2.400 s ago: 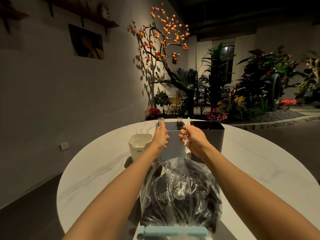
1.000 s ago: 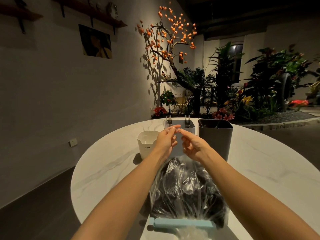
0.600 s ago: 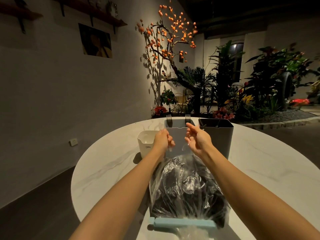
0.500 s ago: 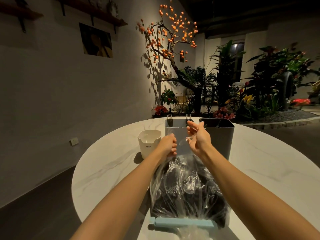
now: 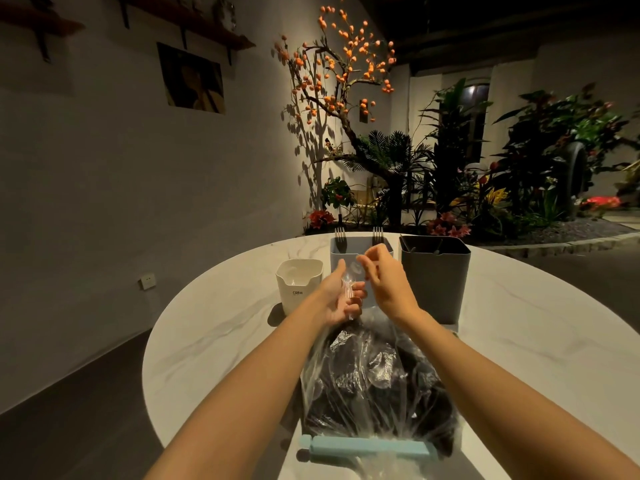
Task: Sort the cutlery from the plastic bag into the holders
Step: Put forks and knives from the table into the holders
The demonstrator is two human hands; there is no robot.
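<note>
Hands meet above the clear plastic bag (image 5: pixel 374 382) at the surface's (image 5: pixel 214 334) near edge. Left hand (image 5: pixel 341 299), its grip curled round clear plastic cutlery (image 5: pixel 348 292); right hand (image 5: pixel 384 275) beside it, loose grip holding nothing. Blue-grey holder (image 5: pixel 349 249) with two forks stands behind.

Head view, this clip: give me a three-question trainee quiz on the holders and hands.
1. True or false: forks stand in the blue-grey holder.
2. Which holder is shortest? A) white holder B) dark grey holder C) the middle one
3. Fill in: the left hand holds a clear plastic ___, while the right hand is raised beside it, above the plastic bag.

Key: 1 true; 2 A; 3 utensil (type unclear).
</note>
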